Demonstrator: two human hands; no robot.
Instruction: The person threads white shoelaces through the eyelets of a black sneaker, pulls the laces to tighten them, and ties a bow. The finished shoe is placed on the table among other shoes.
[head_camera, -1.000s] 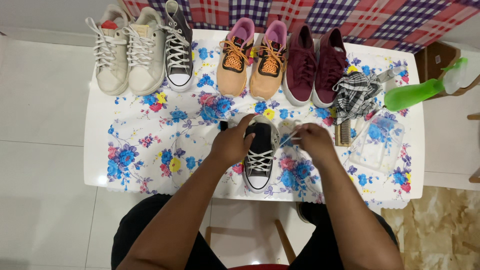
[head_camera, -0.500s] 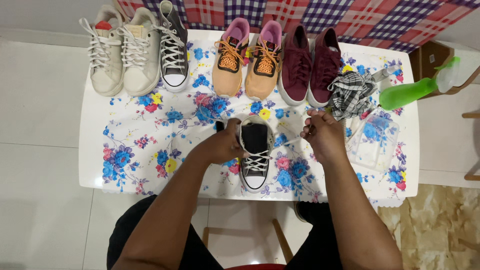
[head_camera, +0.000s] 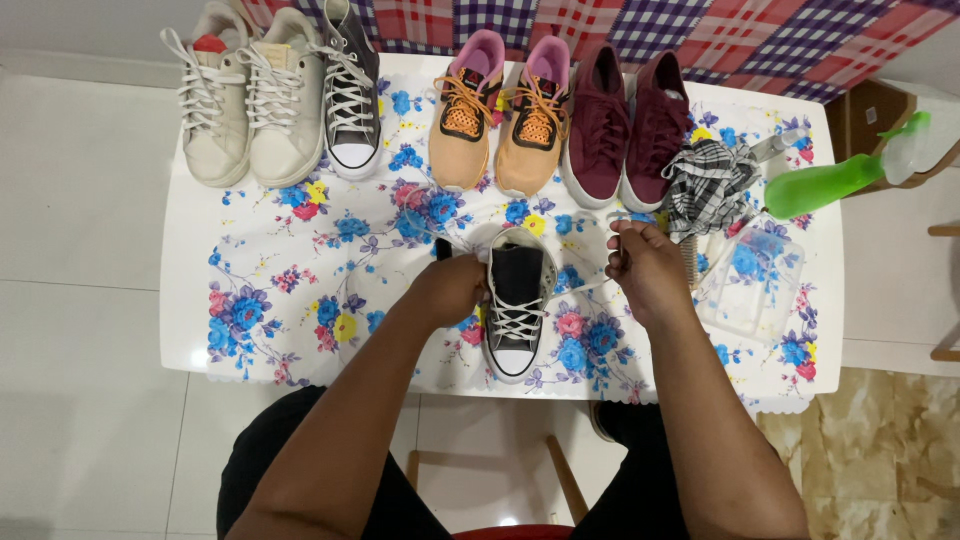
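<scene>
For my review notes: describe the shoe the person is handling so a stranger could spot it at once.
On the white table with the blue floral cloth, look at the near edge, not the row of shoes along the far edge. The black high-top sneaker lies alone there, white toe cap toward the person, between the left hand and right hand. Its white laces are partly undone.

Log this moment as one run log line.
left hand: steadies black sneaker | right hand: pulls white lace out sideways | behind: row of shoes | surface: floral tablecloth
</scene>
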